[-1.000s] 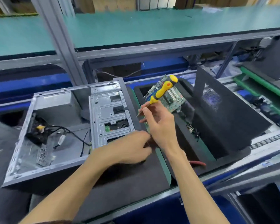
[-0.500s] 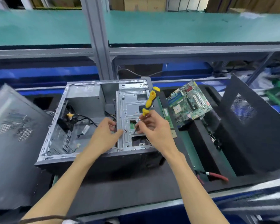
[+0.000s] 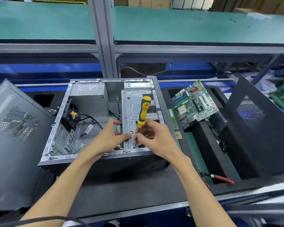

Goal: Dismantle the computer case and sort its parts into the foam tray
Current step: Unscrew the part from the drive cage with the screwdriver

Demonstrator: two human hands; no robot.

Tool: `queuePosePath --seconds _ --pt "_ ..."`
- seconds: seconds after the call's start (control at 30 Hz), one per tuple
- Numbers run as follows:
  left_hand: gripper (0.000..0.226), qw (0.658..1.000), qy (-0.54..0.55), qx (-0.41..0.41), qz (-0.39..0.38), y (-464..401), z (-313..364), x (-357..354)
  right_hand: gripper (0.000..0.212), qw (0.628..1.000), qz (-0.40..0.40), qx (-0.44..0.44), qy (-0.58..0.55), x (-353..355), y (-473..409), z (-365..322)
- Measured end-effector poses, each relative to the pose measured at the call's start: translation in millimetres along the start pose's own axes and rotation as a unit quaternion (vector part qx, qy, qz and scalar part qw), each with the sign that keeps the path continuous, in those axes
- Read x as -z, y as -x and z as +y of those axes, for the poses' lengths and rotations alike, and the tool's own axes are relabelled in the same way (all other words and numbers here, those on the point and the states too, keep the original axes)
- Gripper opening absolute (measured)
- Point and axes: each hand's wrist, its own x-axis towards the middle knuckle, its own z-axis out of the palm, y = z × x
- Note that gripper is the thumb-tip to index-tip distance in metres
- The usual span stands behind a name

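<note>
Screwdriver (image 3: 144, 110): upright, handle far, tip down on the metal bracket (image 3: 134, 115) – pinched by right hand (image 3: 156, 140).
Left hand (image 3: 107, 140): fingers loosely spread on the bracket's left edge.
Case (image 3: 95, 122): lies open-side up – long axis left-right.

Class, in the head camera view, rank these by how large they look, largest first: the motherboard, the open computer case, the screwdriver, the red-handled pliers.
1. Open computer case
2. Motherboard
3. Screwdriver and red-handled pliers: they look alike in length, and the screwdriver's shaft is partly hidden by the right hand, so unranked.

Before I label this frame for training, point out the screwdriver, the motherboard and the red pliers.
screwdriver (image 3: 144, 110): head view, on its yellow handle.
motherboard (image 3: 194, 104): head view, middle of the green board.
pliers (image 3: 222, 178): head view, on a red handle.
</note>
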Motion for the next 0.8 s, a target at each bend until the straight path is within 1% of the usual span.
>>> queuePosePath --seconds 0.13,0.2,0.33,0.6,0.8 --pt "0.061 0.99 0.127 0.039 -0.053 -5.6 -0.3 1.5 0.015 1.0 0.009 -0.002 -0.029 2.1 -1.6 1.3" --pt "0.061 0.986 0.152 0.043 -0.056 -7.5 -2.1 1.4 0.013 0.999 0.003 -0.007 -0.043 1.9 -1.9 2.0" --pt "0.057 0.984 0.164 0.035 -0.052 -11.1 -4.2 -0.2 0.011 0.999 -0.021 -0.008 -0.025 0.2 -3.7 6.2" --pt "0.056 0.985 0.163 0.027 -0.054 -6.3 -1.7 -0.3 0.012 0.999 -0.03 0.001 -0.024 0.1 -2.7 7.0" --pt "0.056 0.987 0.15 0.023 -0.049 -6.8 -2.8 0.8 0.009 0.999 -0.035 0.013 0.01 0.4 -2.4 6.9"
